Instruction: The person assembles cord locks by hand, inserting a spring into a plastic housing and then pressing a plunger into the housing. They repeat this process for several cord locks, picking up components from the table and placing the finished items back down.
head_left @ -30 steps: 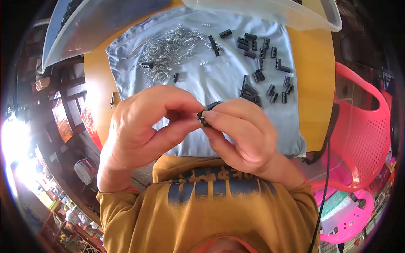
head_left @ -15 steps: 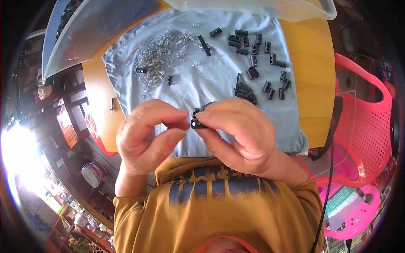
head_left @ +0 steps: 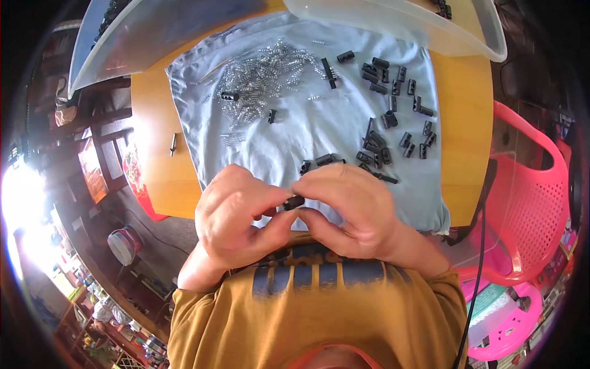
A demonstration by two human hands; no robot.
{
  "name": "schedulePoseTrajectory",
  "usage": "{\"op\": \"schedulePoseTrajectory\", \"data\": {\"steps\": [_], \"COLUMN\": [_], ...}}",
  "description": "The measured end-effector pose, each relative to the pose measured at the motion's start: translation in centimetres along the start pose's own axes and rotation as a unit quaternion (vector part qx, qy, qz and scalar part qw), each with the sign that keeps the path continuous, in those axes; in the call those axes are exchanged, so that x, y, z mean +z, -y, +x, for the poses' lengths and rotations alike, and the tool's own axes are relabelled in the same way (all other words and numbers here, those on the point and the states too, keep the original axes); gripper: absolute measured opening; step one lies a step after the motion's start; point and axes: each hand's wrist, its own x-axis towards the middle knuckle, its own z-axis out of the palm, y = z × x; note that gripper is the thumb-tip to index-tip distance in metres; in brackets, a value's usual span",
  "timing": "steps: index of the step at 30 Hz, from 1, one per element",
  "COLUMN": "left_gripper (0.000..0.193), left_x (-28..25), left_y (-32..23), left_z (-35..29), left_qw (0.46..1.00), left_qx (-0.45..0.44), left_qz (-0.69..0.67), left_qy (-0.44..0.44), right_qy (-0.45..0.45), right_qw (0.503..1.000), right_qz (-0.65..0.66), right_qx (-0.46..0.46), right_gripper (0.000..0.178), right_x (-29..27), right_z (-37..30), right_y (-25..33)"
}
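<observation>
A small black cord lock (head_left: 295,202) is pinched between the fingertips of both hands, close to my chest at the near edge of the cloth. My left hand (head_left: 236,212) grips its left end with thumb and forefinger. My right hand (head_left: 353,209) closes on its right side, the thumb below and the forefinger above. Fingers cover part of the piece. Just beyond the hands lie more black cord locks (head_left: 326,160). A heap of small metal springs (head_left: 264,77) spreads over the left of the blue cloth (head_left: 341,120), with a black piece (head_left: 230,96) resting on it.
Many loose black cord locks (head_left: 380,74) are scattered over the cloth's right side. Translucent plastic bins (head_left: 399,24) stand along the table's far edge. A thin dark pin (head_left: 173,144) lies on the wooden table (head_left: 153,111) at left. A pink chair (head_left: 528,184) stands at right.
My left hand has met the right, and its fingers now touch the cord lock. Both hands are lower, nearer my chest. The view has shifted, so the table contents appear further right and lower.
</observation>
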Motion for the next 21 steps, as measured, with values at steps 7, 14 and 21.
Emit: {"op": "schedulePoseTrajectory", "data": {"steps": [7,14,21], "left_gripper": [0.031,0.017,0.014], "left_x": [-1.3,-0.3,2.1], "left_y": [-0.1,2.8,4.0], "left_z": [0.6,1.0,2.0], "left_qw": [0.976,0.983,0.954], "left_qx": [0.113,0.005,-0.072], "left_qz": [0.179,0.181,0.291], "left_qy": [0.056,-0.026,0.001], "right_qy": [0.052,0.022,-0.025], "right_qw": [0.998,0.999,0.998], "right_qz": [-0.028,0.006,0.004], "right_qx": [0.022,0.03,0.066], "right_gripper": [0.029,0.025,0.021], "right_x": [0.0,-0.4,-0.2], "right_z": [0.1,0.6,0.5], "right_y": [-0.5,0.0,0.4]}}
